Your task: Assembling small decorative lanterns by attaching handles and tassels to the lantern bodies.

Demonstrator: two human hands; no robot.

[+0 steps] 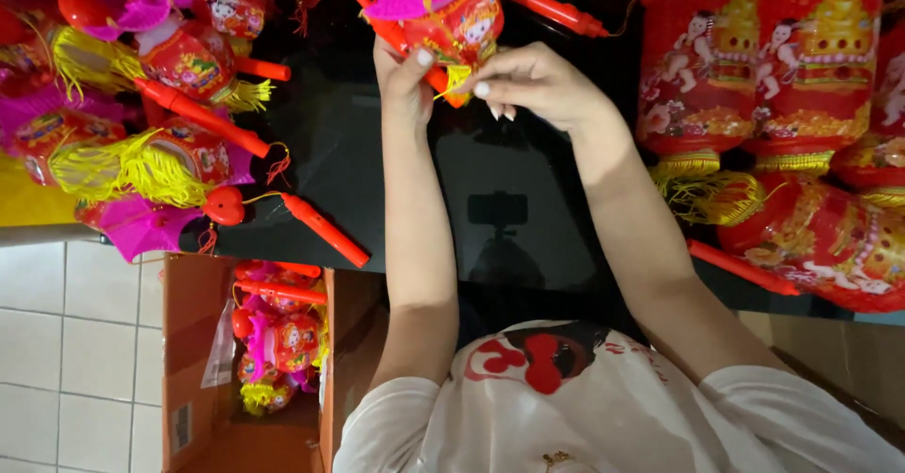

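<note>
My left hand [403,79] and my right hand [535,84] meet above the middle of a glossy black table [509,209]. Between them they hold a small red lantern [464,22] with a magenta fan-like top and a printed cartoon figure. The left hand's fingers wrap an orange-red part at the lantern's lower edge. Thumb and forefinger of the right hand pinch the lantern's yellow tassel [458,78]. Both forearms reach out from my white shirt at the bottom of the view.
Small red and magenta lanterns with yellow fringes [160,162] and red stick handles [325,231] are heaped at the left. Bigger red lanterns [764,67] crowd the right side. An open cardboard box [193,360] with more lanterns stands on the tiled floor at the lower left.
</note>
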